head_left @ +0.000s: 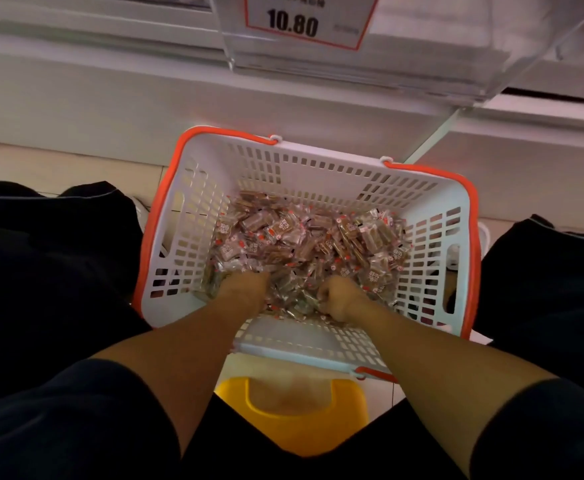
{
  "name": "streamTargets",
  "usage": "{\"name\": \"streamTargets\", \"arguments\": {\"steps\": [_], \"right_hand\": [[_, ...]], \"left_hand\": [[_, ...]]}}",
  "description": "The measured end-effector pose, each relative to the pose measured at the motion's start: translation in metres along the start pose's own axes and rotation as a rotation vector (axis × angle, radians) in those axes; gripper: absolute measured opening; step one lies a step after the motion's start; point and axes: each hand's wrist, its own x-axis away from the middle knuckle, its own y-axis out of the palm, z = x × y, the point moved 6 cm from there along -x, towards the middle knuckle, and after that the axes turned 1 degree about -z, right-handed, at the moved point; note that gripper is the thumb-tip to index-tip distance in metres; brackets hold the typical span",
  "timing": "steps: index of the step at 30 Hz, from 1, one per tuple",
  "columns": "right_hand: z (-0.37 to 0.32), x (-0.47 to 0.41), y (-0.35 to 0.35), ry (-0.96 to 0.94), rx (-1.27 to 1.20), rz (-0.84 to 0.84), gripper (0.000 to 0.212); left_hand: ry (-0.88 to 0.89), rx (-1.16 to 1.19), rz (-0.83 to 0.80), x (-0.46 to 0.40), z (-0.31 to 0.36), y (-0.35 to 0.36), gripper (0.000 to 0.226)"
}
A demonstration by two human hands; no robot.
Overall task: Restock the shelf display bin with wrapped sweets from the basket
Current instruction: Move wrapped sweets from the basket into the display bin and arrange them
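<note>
A white slotted basket with an orange rim stands on the floor between my knees. Its bottom is covered by a heap of wrapped sweets, brown bars in clear wrappers with red marks. Both my hands are down in the near part of the heap. My left hand digs into the sweets with its fingers buried out of sight. My right hand is curled into a fist around a clutch of sweets. The clear display bin juts from the shelf above, with a price card reading 10.80 on its front.
The white shelf base runs across behind the basket. A yellow stool shows under me between my legs. My dark trouser knees flank the basket left and right. A strip of pale floor tile shows at the left.
</note>
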Motion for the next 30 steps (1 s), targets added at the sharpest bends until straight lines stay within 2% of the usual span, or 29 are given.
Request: {"name": "streamTargets", "arguments": {"steps": [5,6,8,9,10,14,17,19,21,23,26,28,30], "right_hand": [[-0.012,0.003,-0.029,-0.046,-0.224,-0.100,0.016],[-0.014,0.004,-0.035,-0.038,-0.245,-0.120,0.023],[-0.013,0.007,-0.049,0.002,-0.322,-0.116,0.057],[-0.014,0.009,-0.057,0.011,-0.371,-0.095,0.066],[-0.014,0.012,-0.066,0.009,-0.418,-0.070,0.065],[-0.007,0.016,-0.099,-0.015,-0.533,0.036,0.035],[-0.004,0.017,-0.119,-0.097,-0.408,0.149,0.021],[-0.005,0.020,-0.126,-0.138,-0.360,0.208,0.015],[-0.006,0.022,-0.131,-0.155,-0.374,0.270,0.015],[-0.005,0.024,-0.134,-0.155,-0.386,0.333,0.013],[0.000,0.022,-0.126,-0.094,-0.534,0.244,0.005],[0.003,0.019,-0.114,-0.039,-0.627,0.147,0.010],[0.003,0.018,-0.111,-0.035,-0.607,0.149,0.011]], "left_hand": [[-0.007,0.270,0.003,-0.002,0.003,-0.021,0.024],[-0.009,0.370,0.019,-0.004,0.003,-0.027,0.024],[-0.016,0.586,0.061,-0.008,0.003,-0.043,0.025],[-0.013,0.651,0.093,-0.010,0.003,-0.053,0.029],[-0.016,0.707,0.116,-0.012,0.003,-0.061,0.035],[-0.010,0.967,0.136,-0.014,0.004,-0.077,0.063],[-0.037,1.082,0.149,-0.013,0.003,-0.071,0.071],[-0.095,1.075,0.157,-0.010,0.000,-0.063,0.065],[-0.139,1.032,0.165,-0.008,-0.006,-0.056,0.044],[-0.154,1.008,0.125,-0.006,-0.008,-0.050,0.040],[-0.169,1.012,0.067,-0.005,-0.010,-0.045,0.032],[-0.165,1.041,0.046,-0.005,-0.011,-0.043,0.031],[-0.144,1.164,0.005,-0.005,-0.008,-0.039,0.022]]}}
